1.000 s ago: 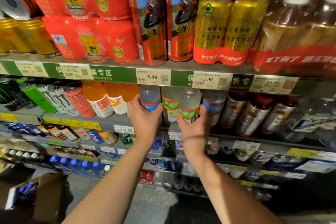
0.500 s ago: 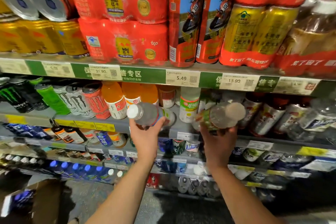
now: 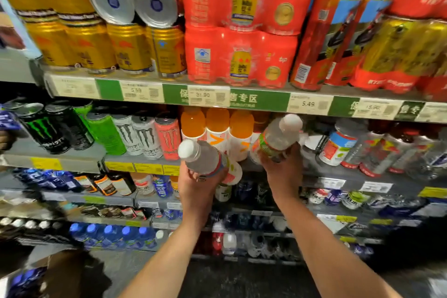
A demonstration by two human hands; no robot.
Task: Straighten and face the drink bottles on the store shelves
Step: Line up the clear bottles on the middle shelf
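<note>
My left hand (image 3: 197,187) grips a clear white-capped bottle (image 3: 204,157) with a blue and red label, tilted so its cap points up and left. My right hand (image 3: 283,172) grips a second clear white-capped bottle (image 3: 275,139) with a green and red label, its cap pointing up and right. Both bottles are held off the shelf, in front of the orange drink bottles (image 3: 217,128) on the second shelf (image 3: 135,159). More clear and red-labelled bottles (image 3: 338,145) stand to the right on that shelf.
Monster cans (image 3: 145,135) fill the left of the second shelf. Gold cans (image 3: 130,48) and red multipacks (image 3: 239,29) sit on the top shelf behind the price rail (image 3: 258,99). Lower shelves hold small bottles, with blue-capped water (image 3: 108,234) near the floor.
Both hands pulled their bottles off the second shelf and tipped them over. They now hold them further left, in front of the orange bottles. The view has shifted left.
</note>
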